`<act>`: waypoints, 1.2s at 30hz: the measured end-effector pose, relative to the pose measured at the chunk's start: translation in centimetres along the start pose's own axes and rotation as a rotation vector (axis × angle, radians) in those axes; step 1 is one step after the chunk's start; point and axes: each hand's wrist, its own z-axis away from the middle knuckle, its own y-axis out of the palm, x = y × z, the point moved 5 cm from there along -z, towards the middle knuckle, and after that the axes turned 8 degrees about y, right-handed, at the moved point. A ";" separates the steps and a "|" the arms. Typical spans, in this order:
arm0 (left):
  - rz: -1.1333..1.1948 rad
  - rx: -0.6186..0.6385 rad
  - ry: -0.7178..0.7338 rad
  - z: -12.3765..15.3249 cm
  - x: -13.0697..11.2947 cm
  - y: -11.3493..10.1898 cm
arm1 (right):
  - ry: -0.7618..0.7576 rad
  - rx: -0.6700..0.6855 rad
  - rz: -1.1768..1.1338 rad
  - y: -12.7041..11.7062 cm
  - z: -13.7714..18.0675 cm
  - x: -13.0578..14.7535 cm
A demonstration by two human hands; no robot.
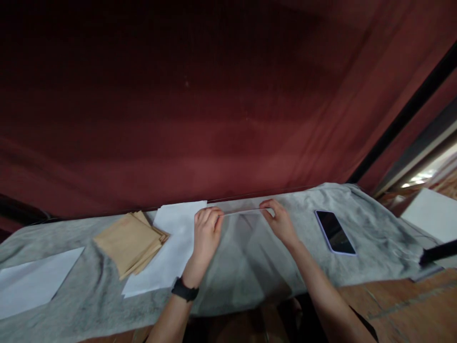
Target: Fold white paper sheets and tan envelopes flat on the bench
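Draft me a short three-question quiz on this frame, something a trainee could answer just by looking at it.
1. Multiple choice: the left hand and right hand hold a thin item between them. Which wrist wears the dark band?
A) left
B) right
C) neither

2. True or false: the phone lies to the right of the right hand, touched by neither hand.

3. Fill in the blank: the brown paper stack lies partly on top of ____.

Key:
1. A
2. True
3. white paper
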 end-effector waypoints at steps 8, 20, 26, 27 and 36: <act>-0.063 0.456 0.144 7.8 -1.6 2.8 | -0.160 0.362 0.370 2.9 6.2 0.0; 0.016 0.691 0.080 10.1 -2.2 3.4 | 0.004 0.623 0.355 3.5 8.7 -0.9; 0.122 0.580 -0.005 7.6 -2.0 5.5 | 0.009 0.385 0.271 8.0 7.8 -0.2; 0.134 0.536 -0.037 7.3 -1.6 6.1 | -0.015 0.370 0.284 9.1 8.0 0.2; 0.088 0.550 0.006 7.9 -0.8 10.0 | -0.267 0.395 0.452 14.1 10.6 1.4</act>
